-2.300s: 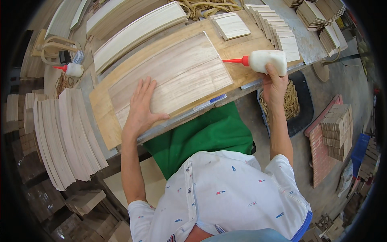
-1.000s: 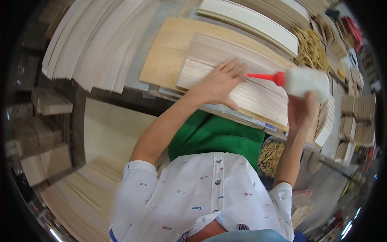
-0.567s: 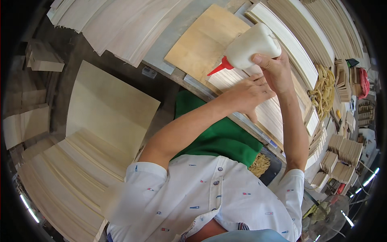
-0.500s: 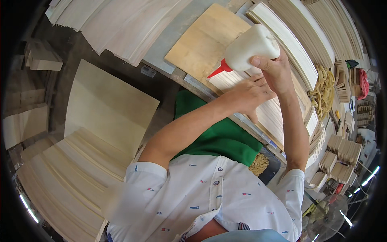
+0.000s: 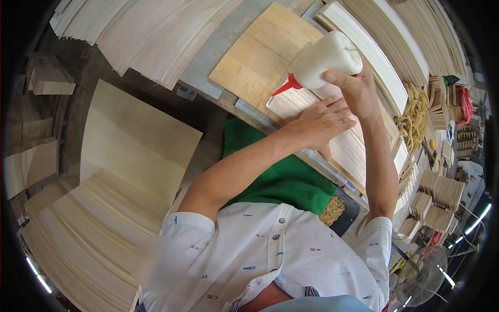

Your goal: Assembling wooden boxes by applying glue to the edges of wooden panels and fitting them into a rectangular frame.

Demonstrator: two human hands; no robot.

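Note:
My right hand [image 5: 353,88] is wrapped round a white squeeze glue bottle [image 5: 327,60] with a red nozzle [image 5: 287,86]. The bottle is tipped, its nozzle pointing down and to the left. White glue shows at the tip, by the left end of a row of pale wooden strips [image 5: 349,151]. On these strips my left hand [image 5: 325,122] lies flat, fingers spread, just below the bottle. A larger tan wooden board [image 5: 260,49] lies on the bench behind the strips.
Stacked wood strips [image 5: 371,49] line the bench's far right side. Yellowish bands [image 5: 414,117] hang in a bundle beside them. Thin wood sheets [image 5: 156,41] overhang at the upper left. More panels [image 5: 138,130] stand left of me, and a fan [image 5: 423,275] is at the lower right.
White glue now shows at the nozzle tip along the strips' left end. Both hands have stayed nearly in place; the view has shifted slightly.

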